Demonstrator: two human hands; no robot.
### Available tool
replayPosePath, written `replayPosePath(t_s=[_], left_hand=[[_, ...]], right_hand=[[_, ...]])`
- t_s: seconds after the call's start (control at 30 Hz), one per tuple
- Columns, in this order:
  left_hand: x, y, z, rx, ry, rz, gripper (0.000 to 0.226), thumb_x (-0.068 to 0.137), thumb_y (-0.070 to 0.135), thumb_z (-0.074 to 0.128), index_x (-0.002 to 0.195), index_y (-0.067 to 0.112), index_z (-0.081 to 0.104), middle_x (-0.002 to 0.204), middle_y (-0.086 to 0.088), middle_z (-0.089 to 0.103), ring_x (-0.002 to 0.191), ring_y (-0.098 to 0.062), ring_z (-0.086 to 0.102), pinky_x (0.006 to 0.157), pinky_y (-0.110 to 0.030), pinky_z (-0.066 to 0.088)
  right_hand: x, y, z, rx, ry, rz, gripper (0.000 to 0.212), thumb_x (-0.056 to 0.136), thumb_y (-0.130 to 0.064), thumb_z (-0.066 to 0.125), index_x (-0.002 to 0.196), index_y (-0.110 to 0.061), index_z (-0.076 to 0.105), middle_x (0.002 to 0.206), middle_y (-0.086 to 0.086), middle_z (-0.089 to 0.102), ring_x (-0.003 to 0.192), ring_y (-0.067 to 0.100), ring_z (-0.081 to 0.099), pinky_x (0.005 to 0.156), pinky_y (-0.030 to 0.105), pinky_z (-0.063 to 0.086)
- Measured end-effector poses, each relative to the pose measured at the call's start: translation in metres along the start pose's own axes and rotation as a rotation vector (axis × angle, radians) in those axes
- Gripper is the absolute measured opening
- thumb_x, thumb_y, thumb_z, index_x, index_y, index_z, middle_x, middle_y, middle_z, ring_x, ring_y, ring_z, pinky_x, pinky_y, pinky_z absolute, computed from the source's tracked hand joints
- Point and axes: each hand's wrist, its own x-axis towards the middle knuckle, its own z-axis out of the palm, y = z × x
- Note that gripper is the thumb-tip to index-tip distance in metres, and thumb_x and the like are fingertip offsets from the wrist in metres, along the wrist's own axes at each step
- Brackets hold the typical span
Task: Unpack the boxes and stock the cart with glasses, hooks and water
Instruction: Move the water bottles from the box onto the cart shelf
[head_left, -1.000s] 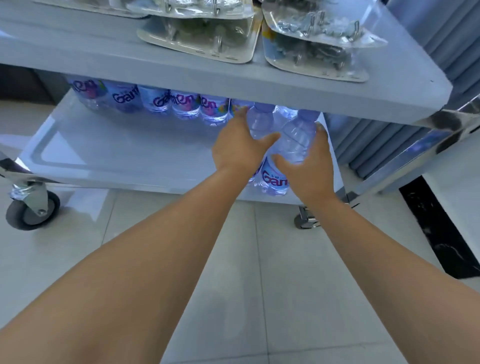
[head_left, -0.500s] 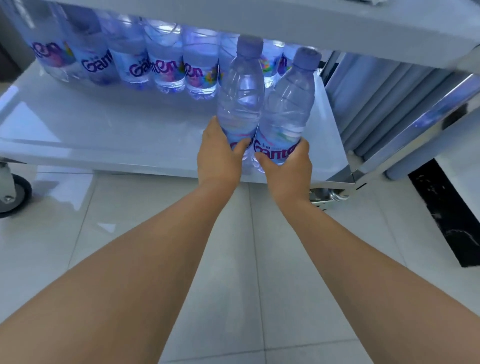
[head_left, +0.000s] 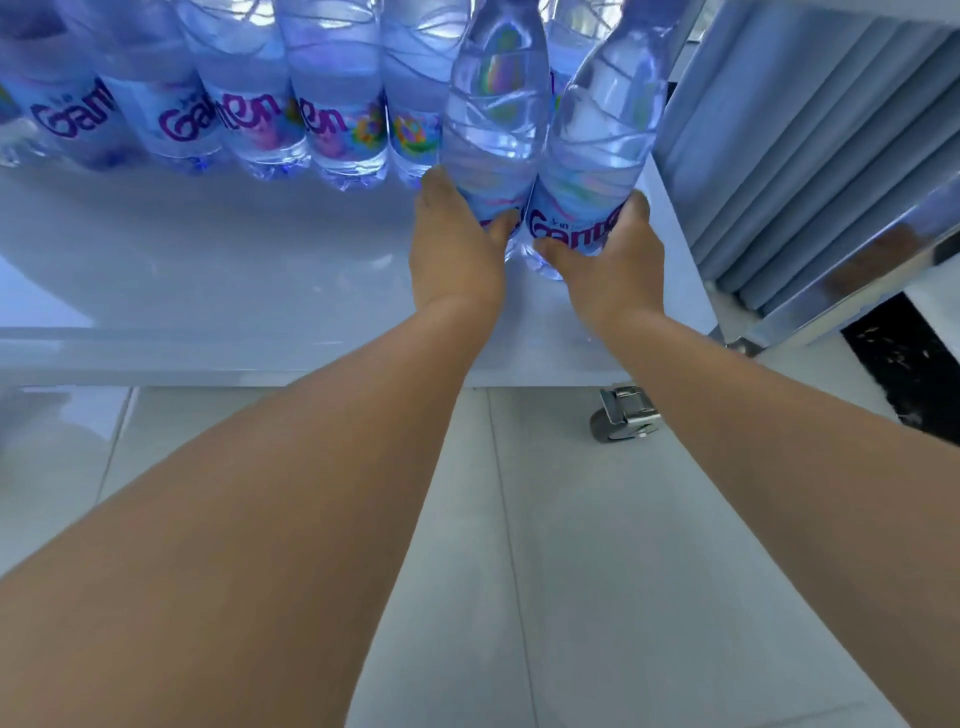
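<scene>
Two clear water bottles (head_left: 545, 150) stand touching on the cart's white lower shelf (head_left: 208, 270), purple labels low. Behind them runs a row of bottles (head_left: 249, 104)

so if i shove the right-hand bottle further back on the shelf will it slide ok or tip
The bottle in the right hand looks full, so probably heavy enough to slide steadily. It is tall on a narrow base, so a high push might tip it; the right hand grips low, which should help. The glossy shelf likely lets it glide.
</scene>
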Motion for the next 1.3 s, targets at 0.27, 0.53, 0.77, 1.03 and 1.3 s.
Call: replayPosePath(t_s=[0.27, 0.53, 0.77, 1.03, 1.3], left_hand=[[0.036, 0.003, 0.041, -0.058, 0.141, -0.035, 0.055, 0.079, 0.019, 0.072, 0.124, 0.004, 0.046, 0.117, -0.013, 0.049, 0.106, -0.024, 0.049, 0.073, -0.015, 0.03], [0.052, 0.007, 0.062, -0.033, 0.184, -0.057, 0.057, 0.082, 0.022, 0.07, 0.128, 0.006, 0.04, 0.125, -0.014, 0.044, 0.115, -0.024, 0.041, 0.083, -0.016, 0.028], [0.061, 0.006, 0.071, -0.005, 0.188, -0.093, 0.056, 0.084, 0.024, 0.069, 0.122, -0.003, 0.038, 0.131, -0.015, 0.041, 0.118, -0.024, 0.039, 0.087, -0.018, 0.027], [0.065, 0.012, 0.073, -0.041, 0.172, -0.146, 0.056, 0.084, 0.024, 0.07, 0.123, 0.001, 0.037, 0.13, -0.013, 0.039, 0.117, -0.029, 0.043, 0.089, -0.024, 0.032], [0.052, 0.004, 0.059, 0.235, 0.029, -0.195, 0.045, 0.093, 0.03, 0.055, 0.13, 0.006, 0.045, 0.133, -0.012, 0.044, 0.125, -0.027, 0.041, 0.098, -0.027, 0.028]], right_hand=[[0.041, 0.007, 0.018, -0.042, 0.081, 0.011, 0.053, 0.077, -0.028, 0.073, 0.114, -0.003, 0.044, 0.114, 0.008, 0.058, 0.105, 0.025, 0.056, 0.085, 0.034, 0.046], [0.065, 0.007, 0.029, -0.102, 0.118, 0.015, 0.056, 0.079, -0.033, 0.072, 0.117, -0.005, 0.041, 0.12, 0.007, 0.056, 0.111, 0.026, 0.053, 0.086, 0.032, 0.043], [0.08, 0.006, 0.033, -0.105, 0.133, 0.023, 0.057, 0.08, -0.033, 0.072, 0.119, -0.006, 0.041, 0.121, 0.006, 0.056, 0.112, 0.026, 0.052, 0.088, 0.034, 0.045], [0.09, 0.004, 0.041, -0.125, 0.148, 0.038, 0.064, 0.083, -0.034, 0.069, 0.129, -0.006, 0.036, 0.128, 0.007, 0.05, 0.118, 0.026, 0.048, 0.088, 0.032, 0.042], [0.072, -0.003, 0.043, -0.219, -0.018, 0.108, 0.094, 0.088, -0.03, 0.063, 0.147, 0.001, -0.004, 0.152, 0.014, 0.017, 0.134, 0.029, 0.031, 0.105, 0.031, 0.029]])
